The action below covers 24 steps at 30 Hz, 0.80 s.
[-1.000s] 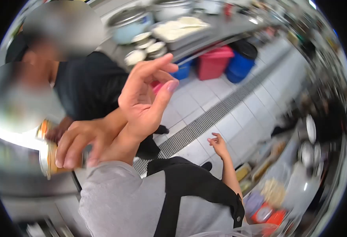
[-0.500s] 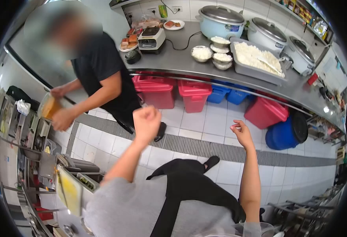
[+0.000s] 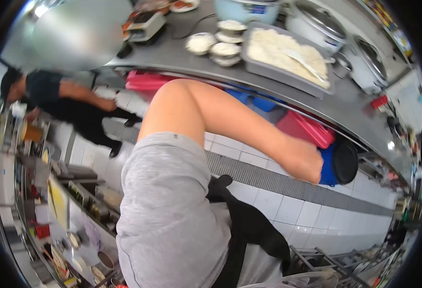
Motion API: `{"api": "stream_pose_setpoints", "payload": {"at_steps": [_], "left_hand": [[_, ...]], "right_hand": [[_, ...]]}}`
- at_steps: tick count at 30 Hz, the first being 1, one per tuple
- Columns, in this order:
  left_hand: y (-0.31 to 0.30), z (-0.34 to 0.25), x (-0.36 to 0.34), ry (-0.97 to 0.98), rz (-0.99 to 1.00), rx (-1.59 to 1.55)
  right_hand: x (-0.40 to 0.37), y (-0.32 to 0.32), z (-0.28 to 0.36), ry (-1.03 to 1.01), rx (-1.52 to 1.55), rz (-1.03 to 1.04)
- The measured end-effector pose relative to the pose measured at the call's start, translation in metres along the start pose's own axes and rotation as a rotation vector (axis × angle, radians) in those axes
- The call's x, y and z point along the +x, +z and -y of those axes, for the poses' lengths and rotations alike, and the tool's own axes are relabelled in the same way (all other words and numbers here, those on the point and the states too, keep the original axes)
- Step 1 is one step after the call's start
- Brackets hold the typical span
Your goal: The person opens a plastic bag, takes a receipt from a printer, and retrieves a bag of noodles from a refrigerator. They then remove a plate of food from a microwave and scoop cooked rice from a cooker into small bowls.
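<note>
My left arm is raised and bent across the view, its elbow high and the forearm pointing right. At its end my left hand (image 3: 304,163) is smeared by motion and its fingers are hidden. It overlaps the edge of a blue barrel (image 3: 327,165) with a black lid and hangs over the tiled floor (image 3: 287,209). My right hand is out of view. Above the left forearm, on the steel counter (image 3: 172,60), stand a grey tray (image 3: 287,79) of white rice with a white paddle (image 3: 307,64) in it, and several metal bowls (image 3: 225,59) heaped with rice.
Rice cookers (image 3: 316,24) line the back of the counter. Red bins (image 3: 307,128) and blue bins (image 3: 263,103) are under it. A person in dark clothes (image 3: 79,103) stands at the left. Below lies a prep counter (image 3: 83,230) with a yellow-stained cutting board (image 3: 58,201); metal racks (image 3: 331,264) stand lower right.
My view has turned and shifted. My left arm has swung right across my body, and my right hand has left the view. The other person now stands lower at the left, bent toward the shelves.
</note>
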<state>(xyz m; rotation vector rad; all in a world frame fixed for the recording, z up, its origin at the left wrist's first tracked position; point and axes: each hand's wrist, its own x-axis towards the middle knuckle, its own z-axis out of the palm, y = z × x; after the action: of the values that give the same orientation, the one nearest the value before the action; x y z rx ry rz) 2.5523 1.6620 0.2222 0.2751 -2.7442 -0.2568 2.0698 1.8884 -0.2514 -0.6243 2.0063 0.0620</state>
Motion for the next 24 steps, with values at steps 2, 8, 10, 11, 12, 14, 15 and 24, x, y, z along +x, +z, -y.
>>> {"api": "stream_pose_setpoints", "payload": {"at_steps": [2,8,10,11,12,14,15,24], "left_hand": [[0.043,0.011,0.064,0.087,0.232,-0.035],[0.187,0.051,0.275,0.731,0.362,-0.062],[0.228,0.058,0.357,0.863,0.309,-0.027],[0.248,0.062,0.403,0.911,0.275,0.005],[0.267,0.067,0.452,0.953,0.24,0.038],[0.297,0.084,0.541,0.95,0.225,0.074],[0.319,0.097,0.582,0.931,0.215,0.106],[0.403,0.219,0.777,0.064,0.799,-0.139]], "right_hand": [[-0.016,-0.004,-0.061,0.1,0.105,0.073],[-0.01,-0.03,-0.125,0.105,0.479,0.102],[0.015,-0.059,-0.13,0.043,0.598,0.006],[0.029,-0.078,-0.13,-0.002,0.653,-0.06],[0.053,-0.102,-0.13,-0.115,0.741,-0.179],[0.114,-0.159,-0.13,-0.483,1.024,-0.437],[0.051,-0.256,-0.038,-0.506,0.66,-0.667],[-0.159,-0.65,0.32,-1.828,0.242,-0.577]]}}
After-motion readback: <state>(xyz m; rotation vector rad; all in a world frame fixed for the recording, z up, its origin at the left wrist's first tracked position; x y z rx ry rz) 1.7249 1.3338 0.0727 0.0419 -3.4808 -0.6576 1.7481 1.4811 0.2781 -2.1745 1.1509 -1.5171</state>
